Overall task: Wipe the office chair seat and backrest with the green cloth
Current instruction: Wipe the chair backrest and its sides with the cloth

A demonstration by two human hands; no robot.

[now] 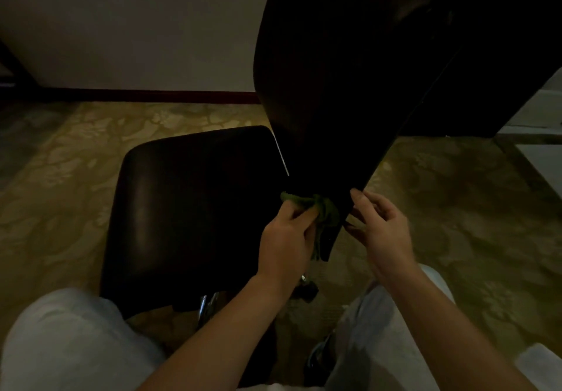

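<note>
Head view: our L hand (286, 235) grips the green cloth (327, 211), bunched vs. the backrest (349, 86) bottom edge, just beside the seat (188, 208). R hand (380, 226), fingers bent, holds that edge's other side.

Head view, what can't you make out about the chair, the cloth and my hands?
Head view:
backrest top: cut off by the upper edge.
green cloth: mostly hidden inside the grip of the left hand.
chair base: mostly hidden under the seat.
right hand: too dark to tell whether it pinches the backrest.
</note>
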